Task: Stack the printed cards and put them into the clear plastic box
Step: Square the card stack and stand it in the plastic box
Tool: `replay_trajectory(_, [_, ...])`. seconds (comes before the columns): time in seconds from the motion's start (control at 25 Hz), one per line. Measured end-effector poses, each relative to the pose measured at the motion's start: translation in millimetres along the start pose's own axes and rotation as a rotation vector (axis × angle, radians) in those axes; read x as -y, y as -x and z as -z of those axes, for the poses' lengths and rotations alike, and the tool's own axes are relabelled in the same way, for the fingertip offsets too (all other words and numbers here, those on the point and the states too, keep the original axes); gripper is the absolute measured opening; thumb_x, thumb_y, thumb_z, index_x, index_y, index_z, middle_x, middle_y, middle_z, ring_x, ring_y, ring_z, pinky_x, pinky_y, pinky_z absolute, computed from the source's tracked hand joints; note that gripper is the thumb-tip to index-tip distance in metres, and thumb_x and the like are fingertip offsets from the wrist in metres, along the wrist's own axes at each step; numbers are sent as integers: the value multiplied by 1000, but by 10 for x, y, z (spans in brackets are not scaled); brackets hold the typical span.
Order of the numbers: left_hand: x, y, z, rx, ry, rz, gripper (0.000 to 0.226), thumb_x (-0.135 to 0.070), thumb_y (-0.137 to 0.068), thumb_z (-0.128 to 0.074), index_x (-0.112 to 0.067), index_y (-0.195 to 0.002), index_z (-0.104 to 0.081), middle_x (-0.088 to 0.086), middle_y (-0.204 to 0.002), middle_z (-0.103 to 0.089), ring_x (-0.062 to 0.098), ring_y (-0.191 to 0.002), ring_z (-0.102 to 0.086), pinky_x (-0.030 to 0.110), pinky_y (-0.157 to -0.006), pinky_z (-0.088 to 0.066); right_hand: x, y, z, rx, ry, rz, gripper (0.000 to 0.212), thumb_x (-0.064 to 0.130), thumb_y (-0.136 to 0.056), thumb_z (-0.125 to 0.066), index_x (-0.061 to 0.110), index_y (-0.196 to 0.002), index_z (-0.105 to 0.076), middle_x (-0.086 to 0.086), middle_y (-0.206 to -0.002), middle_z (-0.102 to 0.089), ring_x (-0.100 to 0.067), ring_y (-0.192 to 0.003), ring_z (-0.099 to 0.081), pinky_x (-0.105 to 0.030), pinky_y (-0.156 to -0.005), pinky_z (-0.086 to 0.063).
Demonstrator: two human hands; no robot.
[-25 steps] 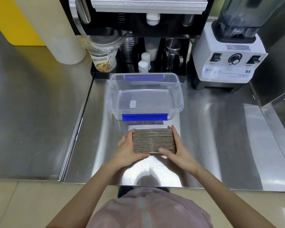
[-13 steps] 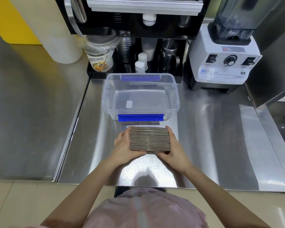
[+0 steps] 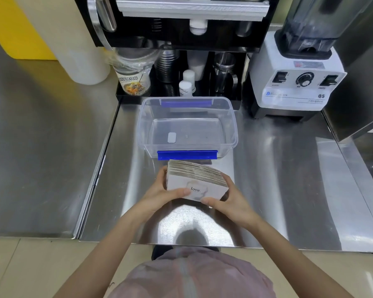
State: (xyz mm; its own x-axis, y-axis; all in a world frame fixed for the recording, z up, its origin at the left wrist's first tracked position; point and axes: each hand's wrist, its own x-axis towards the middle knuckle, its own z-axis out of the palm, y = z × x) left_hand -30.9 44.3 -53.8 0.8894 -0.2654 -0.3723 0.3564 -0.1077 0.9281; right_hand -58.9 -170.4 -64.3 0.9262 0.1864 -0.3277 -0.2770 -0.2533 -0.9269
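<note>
A thick stack of printed cards (image 3: 197, 181) is held between both hands just above the steel counter, tilted so its white face with the word "love" points toward me. My left hand (image 3: 159, 193) grips its left end, thumb across the face. My right hand (image 3: 230, 203) grips the right end and lower edge. The clear plastic box (image 3: 233, 134) with blue clips stands open right behind the stack, with only a small white label on its floor.
A white blender (image 3: 297, 82) stands at the back right. Behind the box is a black rack (image 3: 181, 39) with metal cups, small white bottles and a printed cup (image 3: 134, 82). A white roll (image 3: 84, 61) stands back left. A counter seam (image 3: 108, 151) runs left of the box.
The stack was held with its edges up; both hands have tipped it so the printed face shows. It stays just in front of the box.
</note>
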Motion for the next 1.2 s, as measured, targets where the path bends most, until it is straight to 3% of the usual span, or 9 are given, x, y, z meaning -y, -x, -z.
replay_trajectory(0.12, [-86,23,-28,-22,132,11,62,-16,-54,-82,-29,-103,-48,-3,-102,-64,-4,-83,-65,9,-66,-49,47,28,-73,-17,-109,-25,60,27,-61,-80,48,-107,-46,33,-94,-66,11,-88,-62,-2,-64,-48])
replay_trajectory(0.24, [-163,36,-21,-5,177,24,65,-20,-53,-80,-26,-109,-48,-1,-109,-64,7,-98,-63,20,-82,-49,209,35,1,68,-53,-43,66,30,-68,-78,42,-121,-40,37,-98,-64,14,-95,-58,-3,-73,-46])
replay_trajectory(0.4, [-294,50,40,23,140,37,65,-28,-50,-78,-31,-108,-48,-6,-109,-64,7,-102,-60,22,-85,-46,631,-8,319,27,17,28,81,67,-63,-54,40,-133,-25,26,-124,-49,2,-121,-47,-18,-103,-37])
replay_trajectory(0.52, [-444,19,82,46,38,34,62,-26,-55,-75,-32,-109,-45,-11,-106,-63,-2,-96,-60,17,-77,-46,1005,-160,324,135,309,98,101,81,-54,-49,37,-140,-21,20,-130,-44,2,-123,-41,-19,-100,-32])
replay_trajectory(0.68, [-584,-27,142,84,-1,31,69,-29,-57,-75,-26,-118,-43,-6,-114,-61,5,-105,-59,21,-82,-47,1171,-364,99,380,571,57,92,61,-70,-60,36,-143,-10,13,-136,-41,-5,-123,-41,-22,-101,-32])
replay_trajectory(0.8, [-642,-46,153,58,148,10,69,-28,-58,-79,-24,-118,-45,1,-112,-61,8,-94,-64,20,-77,-53,1179,-418,24,324,407,38,73,43,-78,-63,34,-139,-24,13,-123,-54,-3,-105,-55,-17,-86,-43])
replay_trajectory(0.92, [-683,-121,76,-50,333,-39,76,-39,-61,-64,-15,-129,-40,0,-97,-63,2,-69,-66,16,-59,-53,1196,-446,-105,194,97,-3,50,35,-81,-62,33,-127,-41,14,-108,-62,6,-85,-62,-10,-67,-50])
replay_trajectory(1.08, [-790,-264,-20,-80,494,-5,43,-54,-82,-45,-27,-111,-62,-3,-100,-73,7,-87,-69,20,-64,-55,1259,-534,-312,4,-146,-28,35,35,-86,-55,26,-120,-48,9,-109,-64,-2,-90,-62,-14,-69,-51])
replay_trajectory(1.2, [-859,-411,-51,-242,467,60,45,-62,-82,-39,-32,-107,-62,-6,-94,-73,10,-85,-70,28,-66,-55,1348,-628,-449,-78,-125,-8,43,32,-88,-53,24,-128,-39,3,-120,-58,-7,-99,-58,-19,-81,-50])
